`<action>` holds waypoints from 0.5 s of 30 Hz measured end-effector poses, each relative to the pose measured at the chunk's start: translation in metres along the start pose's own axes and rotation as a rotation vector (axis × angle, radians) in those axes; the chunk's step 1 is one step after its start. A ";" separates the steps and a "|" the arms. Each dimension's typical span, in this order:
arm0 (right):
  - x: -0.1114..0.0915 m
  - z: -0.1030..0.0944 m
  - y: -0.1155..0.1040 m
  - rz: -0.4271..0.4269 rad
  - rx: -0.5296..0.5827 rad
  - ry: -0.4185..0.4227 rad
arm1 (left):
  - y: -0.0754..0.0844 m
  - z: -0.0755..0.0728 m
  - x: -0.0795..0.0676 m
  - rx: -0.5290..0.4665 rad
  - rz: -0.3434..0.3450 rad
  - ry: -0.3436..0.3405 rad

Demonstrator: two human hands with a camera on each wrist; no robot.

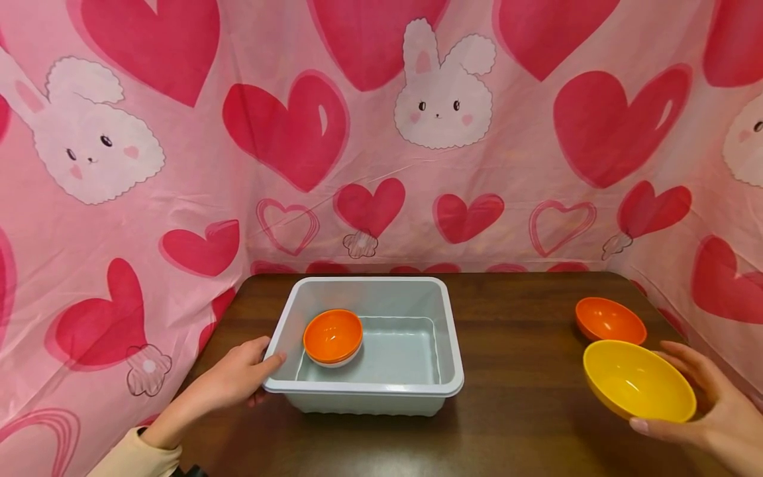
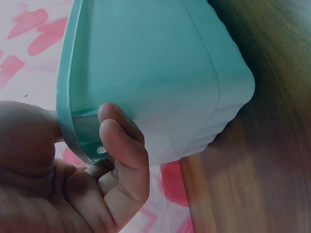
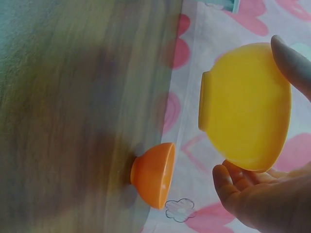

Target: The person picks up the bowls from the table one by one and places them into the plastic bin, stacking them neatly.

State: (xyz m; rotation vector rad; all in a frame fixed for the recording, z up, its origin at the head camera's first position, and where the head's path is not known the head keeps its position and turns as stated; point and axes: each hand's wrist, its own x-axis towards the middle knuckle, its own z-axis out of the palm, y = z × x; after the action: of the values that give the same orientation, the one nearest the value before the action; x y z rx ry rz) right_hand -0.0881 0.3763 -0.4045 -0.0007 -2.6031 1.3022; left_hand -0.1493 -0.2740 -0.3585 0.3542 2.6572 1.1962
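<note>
- Right hand (image 1: 724,411) first, from my head camera: I have the yellow bowl (image 1: 638,384) pinched between thumb and fingers, slightly tilted, at the right side of the table (image 1: 512,344).
- Just behind it, on the table, I see an orange bowl (image 1: 609,322), partly overlapped by the yellow one.
- On the other side, my left hand (image 1: 241,371) pinches the near left corner of the grey tub (image 1: 363,389); a cream sleeve (image 1: 134,457) shows behind it.
- Inside the tub, toward its left wall, sits another orange bowl (image 1: 332,336) with a pale edge beneath it.
- Pink cloth (image 1: 518,169) with hearts and rabbits surrounds the table.
- Left wrist camera: I get the thumb on one side of the tub's rim and curled fingers against the other.
- Right wrist camera: thumb and fingertips hold opposite sides of the yellow bowl, its foot off the table; the first orange bowl stands apart on the wood.
</note>
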 end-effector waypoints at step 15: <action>0.002 0.004 -0.015 -0.039 0.000 -0.017 | -0.002 0.000 0.000 -0.013 0.000 -0.002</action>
State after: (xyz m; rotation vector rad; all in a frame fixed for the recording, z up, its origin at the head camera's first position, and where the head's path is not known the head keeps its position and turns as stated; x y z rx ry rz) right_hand -0.0889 0.3641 -0.3944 0.0617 -2.6043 1.2942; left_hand -0.1497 -0.2753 -0.3601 0.3527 2.6460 1.2115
